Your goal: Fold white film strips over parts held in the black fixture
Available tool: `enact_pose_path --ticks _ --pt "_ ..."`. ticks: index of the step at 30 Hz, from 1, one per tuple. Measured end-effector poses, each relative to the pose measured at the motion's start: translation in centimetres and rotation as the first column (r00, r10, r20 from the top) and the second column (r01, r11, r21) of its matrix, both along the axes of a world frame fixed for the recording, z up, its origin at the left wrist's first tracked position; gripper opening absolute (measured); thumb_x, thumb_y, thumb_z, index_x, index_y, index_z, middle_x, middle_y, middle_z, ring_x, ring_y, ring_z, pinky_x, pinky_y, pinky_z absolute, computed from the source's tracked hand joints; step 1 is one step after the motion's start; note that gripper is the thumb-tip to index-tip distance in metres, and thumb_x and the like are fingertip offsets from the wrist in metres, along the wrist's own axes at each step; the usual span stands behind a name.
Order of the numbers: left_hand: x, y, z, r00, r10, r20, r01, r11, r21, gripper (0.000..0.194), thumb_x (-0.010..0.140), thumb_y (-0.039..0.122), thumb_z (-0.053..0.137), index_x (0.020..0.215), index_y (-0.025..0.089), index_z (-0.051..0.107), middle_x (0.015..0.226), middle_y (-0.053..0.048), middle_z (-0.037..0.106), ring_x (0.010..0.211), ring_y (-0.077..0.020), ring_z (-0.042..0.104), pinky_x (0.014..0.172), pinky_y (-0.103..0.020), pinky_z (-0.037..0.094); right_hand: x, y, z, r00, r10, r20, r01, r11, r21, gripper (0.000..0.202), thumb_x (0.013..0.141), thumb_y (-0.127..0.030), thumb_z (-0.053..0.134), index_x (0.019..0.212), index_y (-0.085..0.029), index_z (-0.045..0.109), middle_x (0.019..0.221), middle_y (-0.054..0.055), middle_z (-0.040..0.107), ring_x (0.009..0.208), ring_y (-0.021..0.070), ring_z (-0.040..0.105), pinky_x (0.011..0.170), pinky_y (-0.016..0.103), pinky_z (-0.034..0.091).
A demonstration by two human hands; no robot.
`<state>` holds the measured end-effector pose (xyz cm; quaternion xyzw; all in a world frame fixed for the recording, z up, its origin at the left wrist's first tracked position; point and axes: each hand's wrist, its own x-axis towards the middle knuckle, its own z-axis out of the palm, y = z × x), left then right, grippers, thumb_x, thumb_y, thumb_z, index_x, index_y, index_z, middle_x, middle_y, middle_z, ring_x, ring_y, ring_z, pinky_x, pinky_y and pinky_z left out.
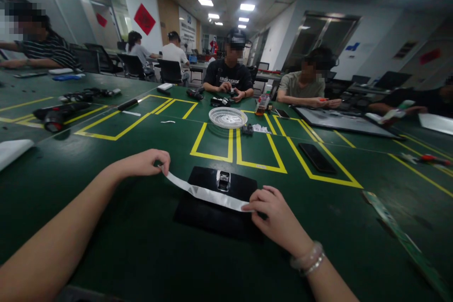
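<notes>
Silvery-white and glossy, a narrow flat strip (208, 194) stretches between a person's two bare hands, crossing over a shiny black rectangular panel (203, 178) with a metallic square socket (223, 180). Whether strip and panel touch is unclear. The left hand (148, 163), off the panel's left side, pinches one end between curled fingers; the right hand (271, 214), at the panel's right edge, pinches the other between thumb and fingers. Holding both ends probably keeps the strip extended and its middle unobstructed; it sags slightly.

The panel lies on a dark green counter (141, 250). Beyond it are yellow tape rectangles (211, 155), perhaps marking out places, and a round white plastic basket (219, 123). Right of the panel lie a flat black slab (317, 158), phone-like, and, nearer, a long green circuit board (396, 229). Farther beyond the panel, a co-worker in a black T-shirt (228, 75) handles something small.
</notes>
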<state>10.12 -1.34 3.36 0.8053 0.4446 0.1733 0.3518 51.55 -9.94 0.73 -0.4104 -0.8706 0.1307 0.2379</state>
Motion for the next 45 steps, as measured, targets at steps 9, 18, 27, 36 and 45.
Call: enact_pose_path --ticks 9,18,27,36,45 --pt "1.9 -3.1 2.3 0.865 -0.107 -0.490 0.110 0.994 -0.021 0.037 0.071 0.000 0.056 0.095 0.020 0.075 0.107 -0.005 0.063 0.099 -0.0227 0.060 0.089 -0.031 0.049 -1.1 -1.5 1.3 0.978 0.046 0.203 -0.041 0.999 -0.028 0.023 0.079 -0.017 0.061 0.094 -0.029 0.074 0.093 0.000 0.065 0.088 0.0166 0.062 0.111 0.054 0.025" --pt "11.0 -8.2 0.7 0.836 -0.255 -0.485 0.417 0.870 0.262 0.080 0.074 0.059 0.083 0.139 0.022 0.056 0.143 -0.011 0.045 0.127 -0.0352 0.044 0.105 -0.043 0.040 -2.5 -2.5 1.8 0.939 0.063 0.338 -0.077 0.997 0.029 0.027 0.089 -0.034 0.059 0.115 -0.029 0.066 0.097 0.002 0.065 0.091 0.0197 0.060 0.110 0.055 0.026" --pt "12.6 -8.7 -0.7 0.830 -0.217 -0.514 0.440 0.821 0.364 0.067 0.071 0.058 0.086 0.123 0.021 0.065 0.126 -0.011 0.057 0.109 -0.0317 0.056 0.095 -0.041 0.045 -3.8 -3.0 1.1 0.917 -0.018 0.398 -0.066 0.978 0.196 0.017 0.089 -0.028 0.060 0.104 -0.026 0.068 0.094 0.003 0.066 0.091 0.0214 0.060 0.109 0.052 0.032" --pt "12.9 -6.6 -3.8 0.903 -0.234 -0.359 0.393 0.787 0.476 0.094 0.073 0.059 0.082 0.146 0.017 0.041 0.146 -0.011 0.043 0.136 -0.0315 0.037 0.121 -0.048 0.014 -2.9 -2.3 0.7 0.948 -0.026 0.317 -0.055 0.968 0.245 0.024 0.091 -0.026 0.061 0.115 -0.029 0.066 0.099 0.001 0.069 0.096 0.0194 0.062 0.109 0.049 0.033" --pt "9.2 -3.6 -1.9 0.943 0.004 -0.333 0.192 0.809 0.555 0.084 0.068 0.053 0.081 0.139 0.022 0.052 0.132 -0.008 0.054 0.123 -0.0295 0.048 0.120 -0.049 0.014 -2.4 -2.3 1.0 0.981 -0.062 0.186 -0.018 0.915 0.403 0.028 0.092 -0.021 0.055 0.117 -0.026 0.066 0.115 0.007 0.068 0.107 0.0225 0.061 0.105 0.049 0.041"
